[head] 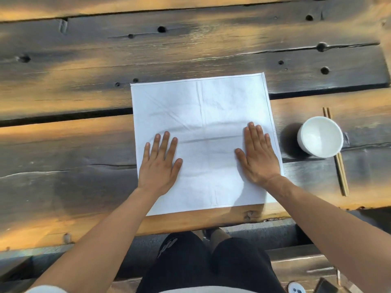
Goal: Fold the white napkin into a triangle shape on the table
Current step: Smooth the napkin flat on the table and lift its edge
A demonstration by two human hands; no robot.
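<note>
Both hands flat, palms down, fingers straight and slightly spread, pressing on the napkin [203,127]. Nothing gripped or pinched.

Left hand [159,166] sits at approx 8 o'clock from napkin centre, just inside the left edge, fingertips pointing 12–1 o'clock. Right hand [258,155] at approx 4 o'clock from centre, just inside the right edge, fingertips pointing 11–12 o'clock. Thumbs face each other w/ a bare strip of cloth between them. Both forearms cross the napkin's near corners.

Napkin lies fully unfolded, single layer, flat on the table [63,144], close to the near edge, near side roughly parallel to that edge. Shape approx square, so no clear long axis; whole sheet is rotated a bit anticlockwise, far right corner sits higher in view than far left. Sides run roughly 12–6 and 3–9.

Material: white woven cloth, stitched hem visible along far and right edges. Old crease lines: one running 12–6 through the middle, one 3–9 just beyond the fingertips. Light wrinkles in the far left quarter.

Table: heavy rough planks, dark weathered grain w/ orange-brown patches, knots, round holes, cracks, wide gaps between boards.

At 3 o'clock from napkin, well apart from right hand: round white bowl [320,136], smooth, upright, standing on a pair of thin wooden chopsticks [342,178] that run approx 12–6 under it.

Dark shorts at 6 o'clock below the table edge.
</note>
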